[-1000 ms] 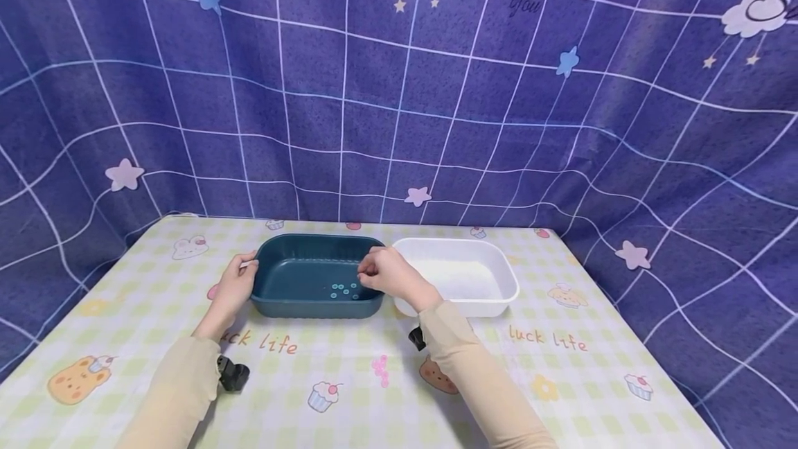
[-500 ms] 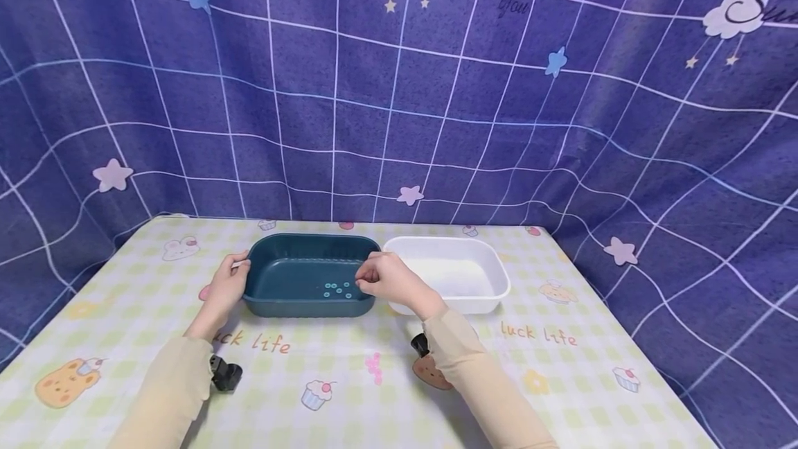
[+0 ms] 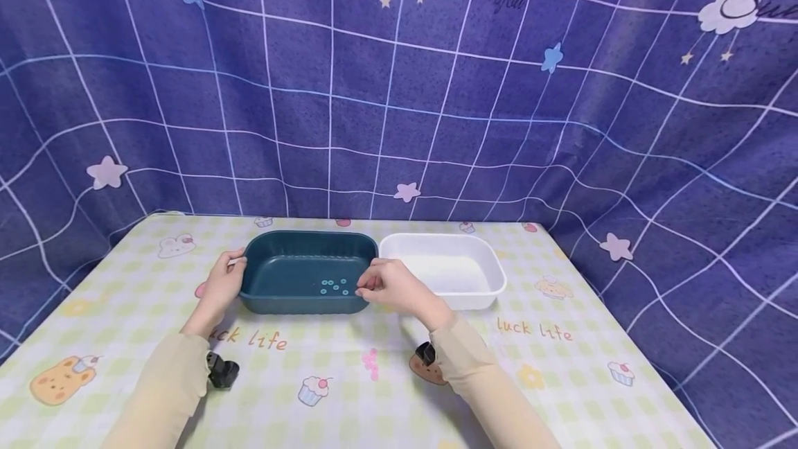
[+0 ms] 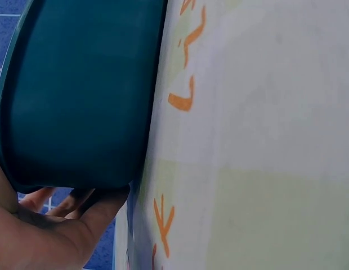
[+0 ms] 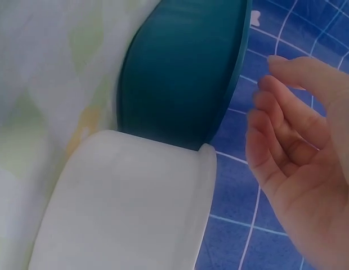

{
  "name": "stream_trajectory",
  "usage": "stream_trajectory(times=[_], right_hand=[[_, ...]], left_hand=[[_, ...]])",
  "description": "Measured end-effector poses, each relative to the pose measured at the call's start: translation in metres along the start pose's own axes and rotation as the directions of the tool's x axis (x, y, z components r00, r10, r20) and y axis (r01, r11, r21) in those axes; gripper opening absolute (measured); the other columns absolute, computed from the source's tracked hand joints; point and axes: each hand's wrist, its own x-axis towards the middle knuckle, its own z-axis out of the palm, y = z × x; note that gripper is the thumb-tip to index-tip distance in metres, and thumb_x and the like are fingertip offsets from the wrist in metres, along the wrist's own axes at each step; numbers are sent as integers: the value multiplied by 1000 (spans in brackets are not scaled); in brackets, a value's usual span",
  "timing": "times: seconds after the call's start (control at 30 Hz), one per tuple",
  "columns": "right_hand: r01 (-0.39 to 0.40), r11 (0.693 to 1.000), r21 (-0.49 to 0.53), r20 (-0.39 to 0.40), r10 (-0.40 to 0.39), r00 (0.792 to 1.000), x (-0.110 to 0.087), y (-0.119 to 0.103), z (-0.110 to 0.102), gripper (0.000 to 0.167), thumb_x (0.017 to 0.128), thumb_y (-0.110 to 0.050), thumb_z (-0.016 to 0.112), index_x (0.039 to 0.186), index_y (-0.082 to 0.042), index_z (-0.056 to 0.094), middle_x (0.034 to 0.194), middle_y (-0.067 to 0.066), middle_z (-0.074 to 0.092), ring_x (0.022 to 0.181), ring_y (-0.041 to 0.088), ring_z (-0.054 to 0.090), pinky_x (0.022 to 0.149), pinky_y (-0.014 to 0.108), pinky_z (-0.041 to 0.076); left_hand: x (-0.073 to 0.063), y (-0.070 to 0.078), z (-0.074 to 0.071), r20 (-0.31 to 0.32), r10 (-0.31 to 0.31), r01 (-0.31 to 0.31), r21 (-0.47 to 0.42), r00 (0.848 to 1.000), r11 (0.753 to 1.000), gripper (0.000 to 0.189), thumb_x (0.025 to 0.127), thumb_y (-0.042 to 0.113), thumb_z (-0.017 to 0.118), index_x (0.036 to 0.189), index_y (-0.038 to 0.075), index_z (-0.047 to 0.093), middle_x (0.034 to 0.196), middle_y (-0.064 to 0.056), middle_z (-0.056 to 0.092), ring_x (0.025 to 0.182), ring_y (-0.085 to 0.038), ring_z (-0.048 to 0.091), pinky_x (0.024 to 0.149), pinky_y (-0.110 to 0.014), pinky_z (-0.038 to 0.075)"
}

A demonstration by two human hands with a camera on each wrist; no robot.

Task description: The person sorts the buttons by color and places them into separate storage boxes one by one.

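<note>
A dark teal plastic basin [image 3: 305,305] stands left of centre on the table. Several small light-teal ring-shaped pieces [image 3: 336,287] lie on its floor near the right end. My left hand [image 3: 226,283] holds the basin's left end; in the left wrist view its bent fingers [image 4: 104,211] touch the end wall, thumb near the rim. At the basin's front right corner hovers my right hand [image 3: 399,287], its fingers loosely bent. In the right wrist view thumb and forefinger are apart and nothing shows between them; the hand [image 5: 309,169] is clear of both basins.
A white basin [image 3: 470,301] stands immediately right of the teal one, their ends almost touching. Both sit on a checked, cartoon-printed tablecloth [image 3: 249,400]. A blue gridded curtain [image 3: 349,89] hangs behind the table. Each wrist carries a small black camera [image 3: 222,371].
My right hand has come slightly lower toward the teal basin's front right corner, and its fingertips have parted. My left hand keeps its hold. The whole head view has shifted a little.
</note>
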Motion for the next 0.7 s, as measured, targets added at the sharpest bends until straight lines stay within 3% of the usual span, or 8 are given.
stream_trajectory(times=[0.2, 0.7], right_hand=[[16, 1000, -4, 19, -16, 1000, -10, -3, 2, 7, 84, -13, 69, 86, -8, 73, 79, 0, 62, 71, 5, 57, 65, 12, 46], [27, 1000, 1, 59, -27, 998, -27, -4, 4, 9, 84, -9, 67, 88, -5, 73, 79, 1, 62, 75, 17, 61, 68, 21, 51]], left_hand=[[-1, -2, 0, -6, 10, -10, 15, 1000, 1000, 52, 103, 30, 24, 145, 0, 26, 137, -30, 40, 119, -33, 44, 74, -17, 39], [3, -3, 0, -3, 12, -12, 21, 1000, 1000, 53, 102, 32, 24, 145, 1, 26, 133, -31, 43, 112, -31, 47, 66, -13, 39]])
